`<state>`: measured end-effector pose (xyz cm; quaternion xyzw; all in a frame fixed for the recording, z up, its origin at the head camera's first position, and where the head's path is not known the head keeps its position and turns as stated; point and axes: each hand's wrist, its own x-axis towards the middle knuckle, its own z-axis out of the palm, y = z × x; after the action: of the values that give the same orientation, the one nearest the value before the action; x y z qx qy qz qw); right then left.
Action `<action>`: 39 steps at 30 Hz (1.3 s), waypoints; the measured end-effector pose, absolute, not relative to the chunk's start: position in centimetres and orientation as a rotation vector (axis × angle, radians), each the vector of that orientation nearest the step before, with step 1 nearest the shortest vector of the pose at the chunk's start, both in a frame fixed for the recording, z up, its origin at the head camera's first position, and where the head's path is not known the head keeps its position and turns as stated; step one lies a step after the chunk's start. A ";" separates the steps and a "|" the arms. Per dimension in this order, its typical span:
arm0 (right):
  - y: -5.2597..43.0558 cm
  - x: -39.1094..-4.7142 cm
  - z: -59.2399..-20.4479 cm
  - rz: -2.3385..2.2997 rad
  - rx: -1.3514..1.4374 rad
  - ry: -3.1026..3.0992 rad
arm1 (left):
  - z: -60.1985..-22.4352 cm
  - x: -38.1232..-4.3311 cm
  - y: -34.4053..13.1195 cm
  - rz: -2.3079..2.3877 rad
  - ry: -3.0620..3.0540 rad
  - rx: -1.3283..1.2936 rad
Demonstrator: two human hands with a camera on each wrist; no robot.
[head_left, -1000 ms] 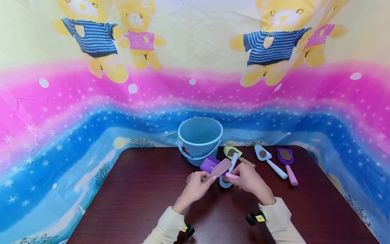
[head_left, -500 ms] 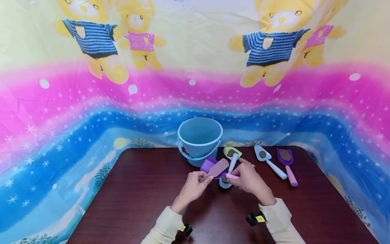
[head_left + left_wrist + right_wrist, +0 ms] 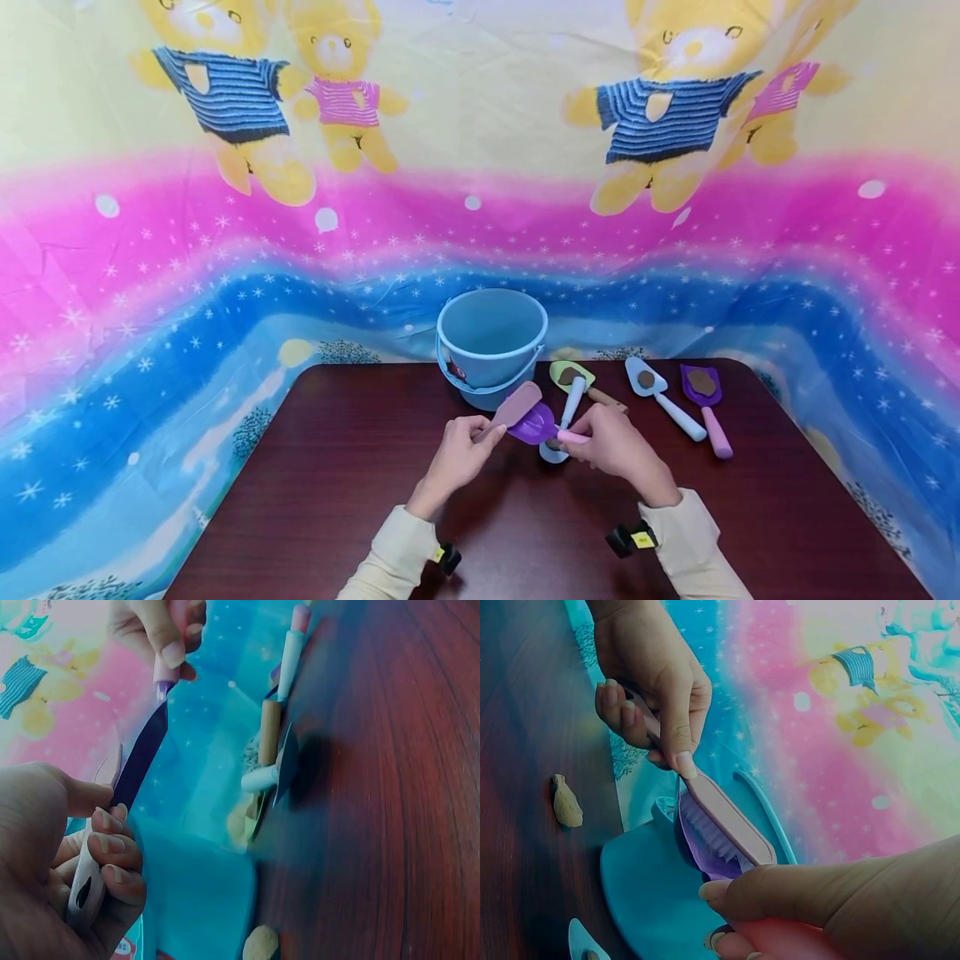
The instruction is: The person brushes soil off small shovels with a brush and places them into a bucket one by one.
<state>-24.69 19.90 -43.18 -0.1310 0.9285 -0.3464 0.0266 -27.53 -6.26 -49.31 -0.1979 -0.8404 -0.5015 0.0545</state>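
Observation:
My left hand (image 3: 454, 454) grips the handle of a pinkish-brown brush (image 3: 519, 403). My right hand (image 3: 613, 442) holds the pink handle of a small purple shovel (image 3: 537, 427). In the right wrist view, the pale bristles (image 3: 712, 836) of the brush lie against the inside of the purple blade. Both tools are held above the table, just in front of the light blue bucket (image 3: 480, 369). In the left wrist view the shovel blade (image 3: 142, 757) shows edge-on, and most of the brush hides behind the left fingers.
Close by the right hand lies a pale blue trowel (image 3: 574, 403). A green trowel (image 3: 587, 370) with a wooden handle, another pale blue trowel (image 3: 677, 417) and a purple shovel (image 3: 717, 432) lie further right, brown stuff on their blades. A tan lump (image 3: 568, 804) sits on the table.
The left hand has shifted left, drawing the brush across the purple blade towards its far end. More of the blade near the handle now shows. The right hand has hardly moved.

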 end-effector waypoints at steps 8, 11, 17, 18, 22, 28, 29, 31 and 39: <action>20.0 -24.5 -43.2 -1.080 -0.417 2.854 | -49.4 -27.7 -7.3 -1.496 -2.547 -0.562; 20.0 -24.5 -43.2 -1.085 -0.410 2.846 | -49.5 -27.8 -7.6 -1.491 -2.555 -0.555; 19.9 -24.3 -43.1 -1.087 -0.413 2.831 | -49.8 -28.1 -8.2 -1.485 -2.570 -0.526; 19.9 -24.2 -43.1 -1.087 -0.416 2.829 | -49.8 -28.1 -8.2 -1.494 -2.572 -0.520; 20.1 -24.2 -43.2 -1.090 -0.421 2.827 | -50.0 -28.1 -8.5 -1.543 -2.555 -0.514; 20.3 -24.2 -43.3 -1.086 -0.420 2.836 | -50.1 -28.2 -8.6 -1.541 -2.543 -0.508; 20.3 -24.2 -43.4 -1.084 -0.421 2.836 | -50.2 -28.2 -8.6 -1.541 -2.543 -0.509; 20.3 -24.1 -43.4 -1.083 -0.426 2.837 | -50.2 -28.2 -8.6 -1.547 -2.546 -0.506; 20.4 -24.1 -43.4 -1.068 -0.393 2.838 | -50.4 -28.1 -9.0 -1.549 -2.536 -0.514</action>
<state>-24.08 20.41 -43.43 -0.1283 0.9273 -0.3490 0.0422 -28.09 -9.02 -50.36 -0.1702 -0.8392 -0.5127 0.0631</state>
